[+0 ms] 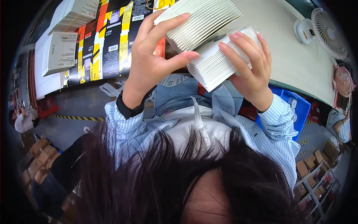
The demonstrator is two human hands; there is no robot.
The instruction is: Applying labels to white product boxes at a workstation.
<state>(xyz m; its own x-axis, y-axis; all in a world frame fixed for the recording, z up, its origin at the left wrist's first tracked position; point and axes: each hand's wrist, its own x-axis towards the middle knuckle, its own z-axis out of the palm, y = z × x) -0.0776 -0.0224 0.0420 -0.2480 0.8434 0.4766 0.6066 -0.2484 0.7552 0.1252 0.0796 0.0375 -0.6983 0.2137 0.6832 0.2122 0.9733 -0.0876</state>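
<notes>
Two stacks of folded white papers are in front of the person, near the edge of the bench (pixel 287 48), at about 12 o'clock. The left hand (pixel 151 52) curves around the nearer end of the upper stack (pixel 209 20); its index finger lies over this end and its thumb reaches to the lower corner. I judge that it is grasping, although how firmly I cannot tell. From this hand, the upper stack goes out toward 2 o'clock.

The right hand (pixel 251 65) grasps the lower stack (pixel 218 67), with its fingers bent over the upper face; its thumb is hidden. This stack lies at 9 o'clock from the right palm.

The important relation, in my judgement, is between the two stacks. The lower one sits at 5 o'clock from the upper one, just beside it, and both long axes run roughly from 8 to 2 o'clock, almost parallel. The left thumb is close to the place where they meet, so the left hand is nearer to this joint.
</notes>
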